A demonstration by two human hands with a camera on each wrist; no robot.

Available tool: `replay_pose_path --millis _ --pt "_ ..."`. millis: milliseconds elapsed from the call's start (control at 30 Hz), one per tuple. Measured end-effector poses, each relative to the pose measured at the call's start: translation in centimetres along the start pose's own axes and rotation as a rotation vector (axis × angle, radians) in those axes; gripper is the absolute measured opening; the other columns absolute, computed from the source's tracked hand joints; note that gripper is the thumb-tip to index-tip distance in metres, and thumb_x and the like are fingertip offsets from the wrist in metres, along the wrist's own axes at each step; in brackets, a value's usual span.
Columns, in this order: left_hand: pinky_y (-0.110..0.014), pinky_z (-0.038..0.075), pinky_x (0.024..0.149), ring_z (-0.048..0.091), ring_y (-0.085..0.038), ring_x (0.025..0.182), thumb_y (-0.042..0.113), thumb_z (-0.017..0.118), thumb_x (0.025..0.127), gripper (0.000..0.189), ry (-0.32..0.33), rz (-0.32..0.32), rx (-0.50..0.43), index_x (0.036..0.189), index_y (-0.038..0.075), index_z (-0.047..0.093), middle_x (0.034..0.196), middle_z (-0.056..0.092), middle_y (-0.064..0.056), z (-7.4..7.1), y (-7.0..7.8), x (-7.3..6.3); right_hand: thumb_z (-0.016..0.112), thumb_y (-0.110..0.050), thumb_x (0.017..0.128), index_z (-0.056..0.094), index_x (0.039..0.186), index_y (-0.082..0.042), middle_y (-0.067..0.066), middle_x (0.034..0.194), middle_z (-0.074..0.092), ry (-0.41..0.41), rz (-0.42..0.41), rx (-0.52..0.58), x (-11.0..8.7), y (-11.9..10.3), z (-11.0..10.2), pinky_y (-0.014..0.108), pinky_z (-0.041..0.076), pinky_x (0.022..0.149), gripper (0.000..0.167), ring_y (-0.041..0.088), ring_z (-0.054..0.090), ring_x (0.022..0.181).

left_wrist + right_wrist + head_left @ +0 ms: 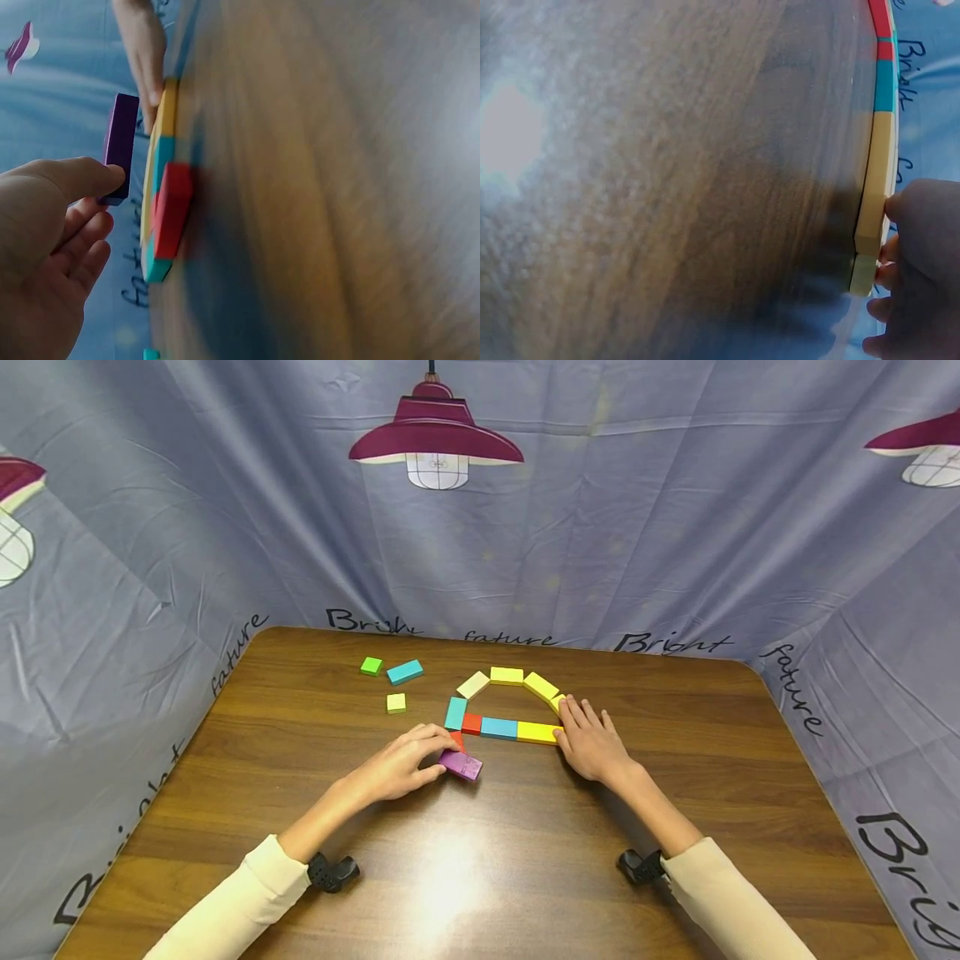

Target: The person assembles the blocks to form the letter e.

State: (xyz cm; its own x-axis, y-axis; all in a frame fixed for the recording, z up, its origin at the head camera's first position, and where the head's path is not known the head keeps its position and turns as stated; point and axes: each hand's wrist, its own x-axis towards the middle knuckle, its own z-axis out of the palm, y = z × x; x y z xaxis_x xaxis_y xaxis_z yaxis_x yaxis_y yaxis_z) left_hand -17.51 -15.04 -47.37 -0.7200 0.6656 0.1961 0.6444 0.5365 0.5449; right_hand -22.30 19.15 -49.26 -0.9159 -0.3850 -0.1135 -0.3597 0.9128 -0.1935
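Observation:
My left hand pinches one end of a purple block between thumb and fingers. In the left wrist view the purple block is held up above the row. A red block lies beside the row's left end, partly hidden by my fingers in the head view. The straight row runs from a small red block through a blue block to a long yellow block. My right hand lies with straight fingers at the right end, its fingertips at the long yellow block and a partly covered yellow block.
Above the row, a teal block, a pale block and yellow blocks form an arch. Off to the left lie a green block, a blue block and a yellow-green block. Printed cloth borders the wooden table.

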Motion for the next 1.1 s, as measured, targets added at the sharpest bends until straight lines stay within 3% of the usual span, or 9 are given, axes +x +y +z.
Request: replay_pose_path --millis 200,600,1100 --pt "-0.041 0.045 0.100 0.055 -0.019 0.111 0.004 0.068 0.092 0.027 -0.034 0.064 0.017 0.119 0.007 0.068 0.119 0.060 -0.002 1.2 0.8 -0.3 0.035 -0.030 0.109 0.019 0.156 0.005 0.024 0.161 0.019 -0.003 -0.004 -0.002 0.0 0.0 -0.1 0.065 0.011 0.113 0.061 0.045 0.018 0.146" --pt "-0.041 0.044 0.100 0.054 -0.019 0.112 0.009 0.069 0.093 0.027 -0.071 0.118 0.092 0.119 0.007 0.069 0.120 0.062 -0.002 2.1 0.5 0.3 0.034 -0.031 0.109 0.020 0.156 0.005 0.023 0.161 0.018 -0.001 -0.005 -0.009 0.2 0.0 0.1 0.065 0.013 0.113 0.061 0.045 0.017 0.146" --pt "-0.031 0.039 0.078 0.052 -0.016 0.111 0.017 0.074 0.091 0.028 -0.056 0.128 0.192 0.118 0.015 0.072 0.119 0.063 0.003 2.8 -0.2 0.9 0.034 -0.029 0.109 0.021 0.156 0.005 0.024 0.161 0.019 0.004 -0.003 -0.011 0.1 0.0 0.1 0.065 0.013 0.113 0.060 0.045 0.018 0.146"
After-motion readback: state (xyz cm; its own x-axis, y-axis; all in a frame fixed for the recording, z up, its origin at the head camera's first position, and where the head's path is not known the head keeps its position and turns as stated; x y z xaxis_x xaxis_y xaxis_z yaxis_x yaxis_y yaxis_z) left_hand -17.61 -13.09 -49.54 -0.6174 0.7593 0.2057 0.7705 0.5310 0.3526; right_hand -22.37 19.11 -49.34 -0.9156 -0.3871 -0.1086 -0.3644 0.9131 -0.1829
